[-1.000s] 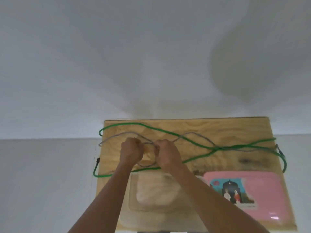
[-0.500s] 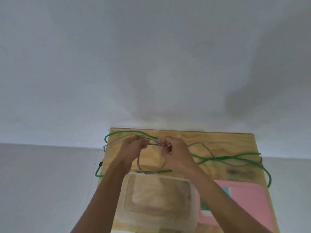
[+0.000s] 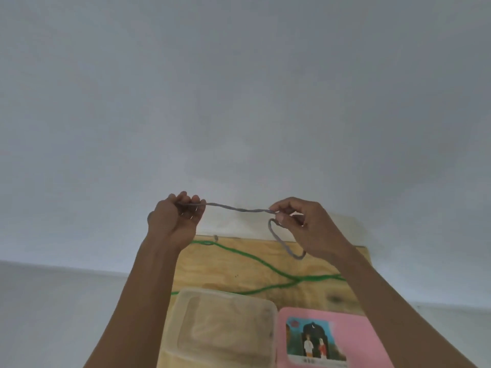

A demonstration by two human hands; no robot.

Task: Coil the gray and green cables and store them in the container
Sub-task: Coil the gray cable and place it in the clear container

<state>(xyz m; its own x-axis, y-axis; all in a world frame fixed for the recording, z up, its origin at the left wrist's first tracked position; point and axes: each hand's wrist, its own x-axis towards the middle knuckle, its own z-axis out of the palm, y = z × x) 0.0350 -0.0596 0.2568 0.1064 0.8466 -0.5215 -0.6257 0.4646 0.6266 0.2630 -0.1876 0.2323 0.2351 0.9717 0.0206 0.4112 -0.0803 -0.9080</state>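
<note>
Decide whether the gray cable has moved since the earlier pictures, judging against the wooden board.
Yes. The gray cable has been lifted off the wooden board and is stretched between the left hand and right hand.

**A Wooden Table and the Things on It**

A small wooden table [image 3: 239,264] stands by a pale wall. Its top is light brown wood with a dark spot near the right side.

A green cable [image 3: 255,258] lies on the table. It starts at the far left corner and winds across the top to the right. Another part of it runs back toward the left edge, and the two parts cross near the middle right.

A clear plastic container [image 3: 220,328] sits on the near side of the table. It is open on top. Just beside it on the right lies a pink lid [image 3: 353,325] with a picture sticker on it.
</note>
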